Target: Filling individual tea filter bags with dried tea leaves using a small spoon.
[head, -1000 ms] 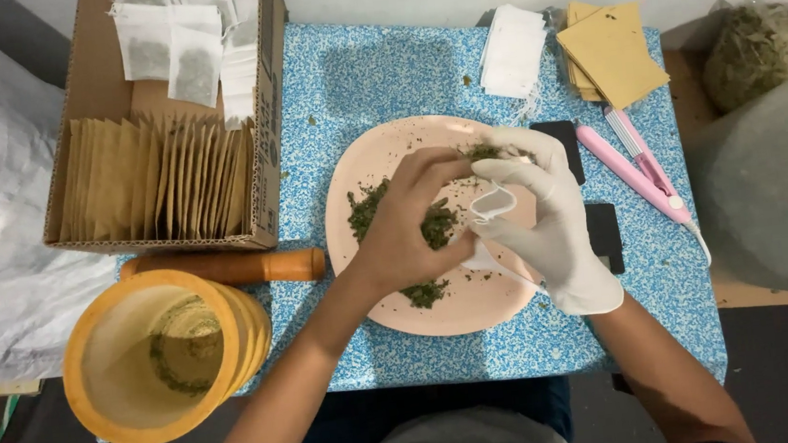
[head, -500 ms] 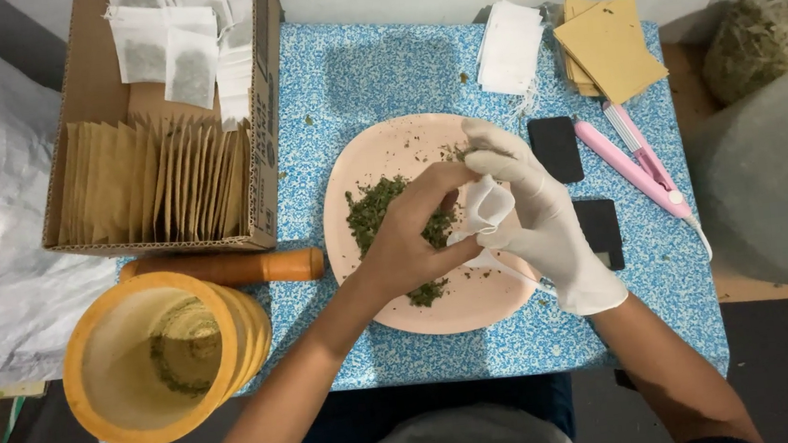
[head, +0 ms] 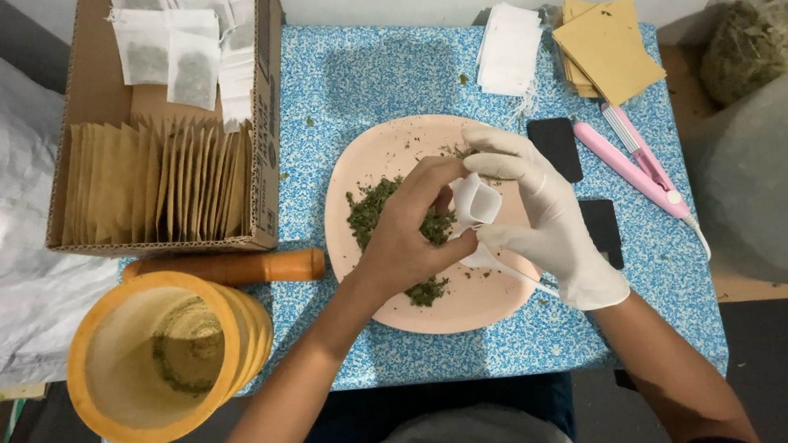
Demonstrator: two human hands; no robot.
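Right hand (head: 548,221), gloved, is holding a small white bag (head: 475,200) open over the pink plate (head: 378,156) at the worktop's middle; bare left hand (head: 410,234) is pinching dried herbs (head: 369,209) into it. Filled bags (head: 176,55) are sitting in the cardboard box (head: 93,96) at the back-left corner, while plenty of herbs and a stack of empty bags (head: 507,47) at the back edge are waiting.

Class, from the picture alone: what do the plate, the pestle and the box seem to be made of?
Plate: probably plastic or glazed ceramic; smooth, evenly pink, slight sheen. Pestle: most likely wood; warm orange-brown, matte, turned round shape. Box: corrugated cardboard; dull brown, with fluted edges showing along the rim.
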